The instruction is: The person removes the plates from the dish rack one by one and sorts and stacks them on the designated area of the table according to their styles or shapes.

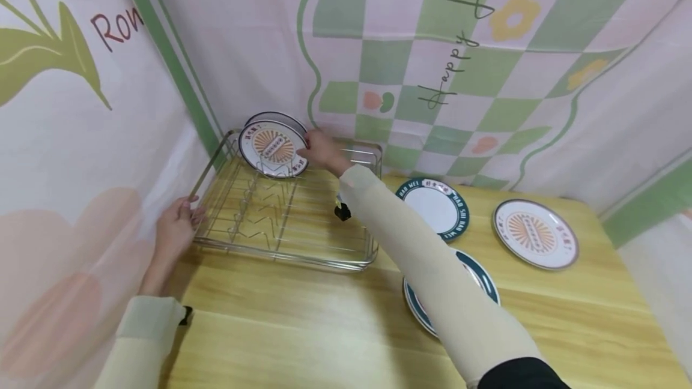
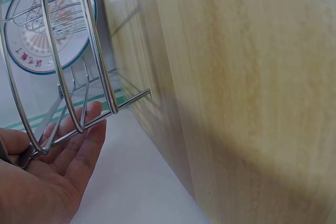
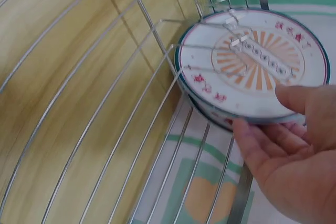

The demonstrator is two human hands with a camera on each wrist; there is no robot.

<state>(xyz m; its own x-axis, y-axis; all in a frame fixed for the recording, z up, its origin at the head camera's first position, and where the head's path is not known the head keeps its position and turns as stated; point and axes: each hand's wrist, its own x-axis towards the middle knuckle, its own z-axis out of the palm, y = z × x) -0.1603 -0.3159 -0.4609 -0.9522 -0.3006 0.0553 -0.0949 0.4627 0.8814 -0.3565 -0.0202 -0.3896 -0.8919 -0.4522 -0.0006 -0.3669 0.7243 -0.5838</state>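
A metal wire dish rack stands on the wooden table. At its back left corner, a white plate with an orange sunburst leans upright in the wires, and a second plate shows behind it. My right hand pinches the front plate's right edge; in the right wrist view the thumb lies on its face and the fingers are behind the rim. On the rack's left end, my left hand grips the frame, its fingers under the wire in the left wrist view.
Right of the rack lie a green-rimmed plate and another sunburst plate. Nearer, more green-rimmed plateware is partly hidden under the right sleeve. Patterned curtains hang along the left and back edges of the table.
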